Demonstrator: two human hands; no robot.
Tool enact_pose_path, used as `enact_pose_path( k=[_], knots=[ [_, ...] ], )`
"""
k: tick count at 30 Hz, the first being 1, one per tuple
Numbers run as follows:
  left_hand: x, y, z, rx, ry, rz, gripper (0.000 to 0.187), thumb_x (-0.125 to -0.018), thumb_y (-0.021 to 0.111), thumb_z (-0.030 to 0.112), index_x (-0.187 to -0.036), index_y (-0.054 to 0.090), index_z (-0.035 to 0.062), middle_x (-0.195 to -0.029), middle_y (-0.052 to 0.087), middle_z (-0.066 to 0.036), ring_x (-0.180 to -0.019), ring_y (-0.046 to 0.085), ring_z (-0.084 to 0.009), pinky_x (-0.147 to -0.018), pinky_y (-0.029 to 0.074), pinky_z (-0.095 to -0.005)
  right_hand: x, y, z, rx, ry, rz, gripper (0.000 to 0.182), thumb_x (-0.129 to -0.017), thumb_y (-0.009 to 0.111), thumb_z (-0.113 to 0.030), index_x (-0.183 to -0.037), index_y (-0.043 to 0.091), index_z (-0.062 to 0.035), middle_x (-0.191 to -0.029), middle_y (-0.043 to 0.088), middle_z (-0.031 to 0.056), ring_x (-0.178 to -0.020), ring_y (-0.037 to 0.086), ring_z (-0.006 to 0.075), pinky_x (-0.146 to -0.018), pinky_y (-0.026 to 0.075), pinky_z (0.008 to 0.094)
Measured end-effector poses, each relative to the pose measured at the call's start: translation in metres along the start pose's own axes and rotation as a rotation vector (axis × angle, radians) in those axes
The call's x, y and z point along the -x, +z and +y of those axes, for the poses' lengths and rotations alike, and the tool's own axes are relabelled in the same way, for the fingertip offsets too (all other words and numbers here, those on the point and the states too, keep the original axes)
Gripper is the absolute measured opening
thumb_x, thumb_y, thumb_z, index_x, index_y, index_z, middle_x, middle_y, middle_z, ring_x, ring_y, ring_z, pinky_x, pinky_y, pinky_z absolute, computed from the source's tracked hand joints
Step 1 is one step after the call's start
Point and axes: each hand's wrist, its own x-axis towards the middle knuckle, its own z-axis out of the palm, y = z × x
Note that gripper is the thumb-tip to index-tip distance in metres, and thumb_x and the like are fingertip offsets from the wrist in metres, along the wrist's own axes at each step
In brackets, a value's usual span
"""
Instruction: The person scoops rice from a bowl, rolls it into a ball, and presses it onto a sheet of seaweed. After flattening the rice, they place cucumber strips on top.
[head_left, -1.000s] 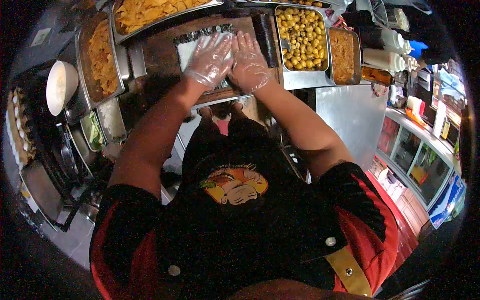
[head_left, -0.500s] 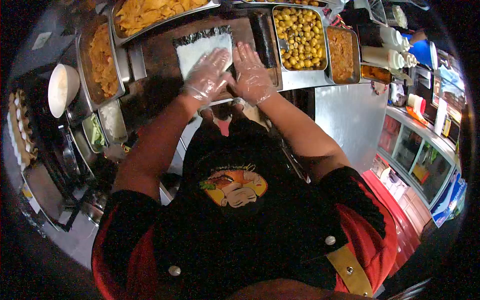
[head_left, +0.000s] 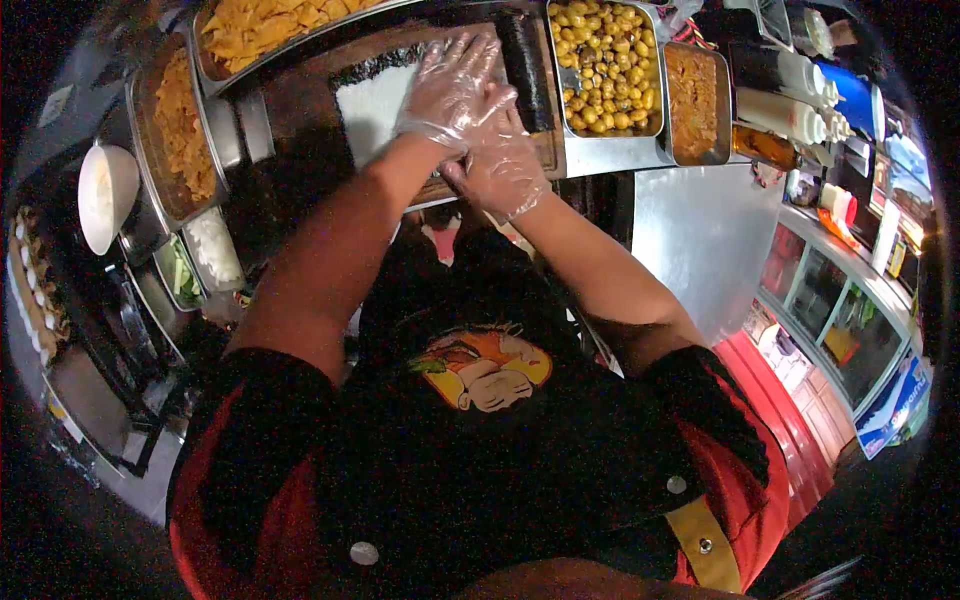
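Observation:
A flat layer of white rice (head_left: 374, 112) covers a dark seaweed sheet (head_left: 378, 68), whose bare strip shows along the far edge. My left hand (head_left: 452, 92), in a clear plastic glove, lies flat over the right side of the rice with its fingers stretched away from me. My right hand (head_left: 505, 165), gloved too, is beside and partly against the left one, fingers extended and holding nothing that I can see. The sheet rests on a brown wooden board (head_left: 300, 105). To the right of my hands lies a long dark seaweed roll (head_left: 522, 75).
At the right stand a tray of small yellow-brown potatoes (head_left: 605, 75) and a tray of orange-brown filling (head_left: 698, 110). Trays of orange chips (head_left: 265, 35) and shredded orange food (head_left: 180, 140) are at the left, near a white bowl (head_left: 108, 200). Squeeze bottles (head_left: 780, 115) stand farther right.
My left hand has slid right and away from me across the rice, uncovering more of its left side. My right hand has moved slightly nearer to me, and the hands now overlap.

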Motion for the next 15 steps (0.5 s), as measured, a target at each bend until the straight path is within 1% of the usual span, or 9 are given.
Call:
enact_pose_path(
  k=[1,3,5,7,9,11,12,14,15],
  knots=[
    [-0.003,-0.001,0.001,0.016,0.037,-0.014,0.078,-0.110,0.055,0.057,-0.163,0.051,0.0004,-0.172,0.049,-0.018,-0.162,0.041,-0.0379,-0.135,0.023,-0.0580,-0.001,-0.003,0.000,-0.003,0.000,-0.002,0.093,-0.097,0.072,-0.057,-0.169,0.043,-0.0055,-0.173,0.036,0.0355,-0.164,0.026,0.0553,-0.135,0.021,0.0659],
    [-0.010,0.002,0.006,0.022,0.044,-0.018,0.080,-0.110,0.054,0.058,-0.163,0.051,-0.0010,-0.171,0.050,-0.020,-0.162,0.041,-0.0390,-0.136,0.022,-0.0580,-0.001,-0.009,-0.002,0.008,-0.047,0.007,0.093,-0.097,0.071,-0.055,-0.170,0.041,-0.0053,-0.174,0.034,0.0363,-0.164,0.024,0.0565,-0.134,0.018,0.0694],
    [-0.012,0.006,0.011,0.081,0.035,0.012,0.083,-0.110,0.052,0.060,-0.162,0.050,-0.0044,-0.169,0.051,-0.023,-0.160,0.043,-0.0420,-0.136,0.021,-0.0580,-0.005,-0.013,-0.002,-0.010,-0.057,-0.040,0.093,-0.097,0.070,-0.054,-0.170,0.040,-0.0044,-0.174,0.033,0.0367,-0.164,0.023,0.0573,-0.134,0.017,0.0699],
    [-0.011,0.014,0.014,0.071,0.009,0.035,0.084,-0.109,0.053,0.062,-0.161,0.051,-0.0040,-0.168,0.052,-0.022,-0.160,0.043,-0.0405,-0.136,0.022,-0.0571,-0.005,-0.012,-0.002,-0.026,-0.066,-0.089,0.093,-0.098,0.070,-0.053,-0.170,0.039,-0.0035,-0.174,0.032,0.0370,-0.164,0.023,0.0581,-0.134,0.016,0.0703],
    [-0.010,0.017,0.019,0.063,-0.016,0.059,0.085,-0.108,0.054,0.063,-0.161,0.052,-0.0036,-0.167,0.054,-0.021,-0.160,0.044,-0.0389,-0.135,0.023,-0.0562,-0.005,-0.009,-0.002,-0.024,-0.077,-0.038,0.093,-0.099,0.068,-0.052,-0.169,0.038,0.0003,-0.175,0.031,0.0371,-0.164,0.022,0.0582,-0.135,0.014,0.0706],
    [-0.007,0.014,0.026,0.179,-0.083,0.101,0.078,-0.111,0.056,0.053,-0.163,0.048,-0.0039,-0.167,0.052,-0.025,-0.158,0.044,-0.0443,-0.136,0.023,-0.0574,-0.008,-0.006,0.003,0.039,-0.094,-0.044,0.095,-0.099,0.068,-0.053,-0.170,0.036,0.0016,-0.175,0.030,0.0372,-0.164,0.022,0.0582,-0.135,0.014,0.0698],
    [-0.006,0.018,0.026,0.180,-0.088,0.101,0.078,-0.111,0.056,0.053,-0.163,0.048,-0.0039,-0.167,0.052,-0.025,-0.158,0.044,-0.0443,-0.136,0.023,-0.0574,-0.009,-0.006,0.002,0.100,-0.111,-0.045,0.096,-0.100,0.067,-0.053,-0.171,0.034,0.0028,-0.175,0.030,0.0372,-0.164,0.021,0.0582,-0.135,0.015,0.0690],
    [-0.005,0.026,0.024,0.360,-0.096,0.270,0.072,-0.110,0.062,0.043,-0.166,0.047,0.0010,-0.166,0.053,-0.027,-0.157,0.045,-0.0469,-0.135,0.022,-0.0593,-0.007,-0.008,0.000,0.089,-0.085,-0.063,0.097,-0.101,0.067,-0.053,-0.171,0.032,0.0045,-0.175,0.030,0.0370,-0.165,0.022,0.0572,-0.136,0.016,0.0669],
    [-0.003,0.030,0.022,0.480,-0.163,0.309,0.066,-0.110,0.064,0.030,-0.170,0.045,0.0087,-0.164,0.056,-0.025,-0.156,0.048,-0.0408,-0.135,0.022,-0.0565,-0.007,-0.011,-0.002,0.081,-0.055,-0.076,0.098,-0.101,0.067,-0.053,-0.171,0.031,0.0062,-0.175,0.030,0.0367,-0.165,0.022,0.0563,-0.136,0.018,0.0648]
  ],
)
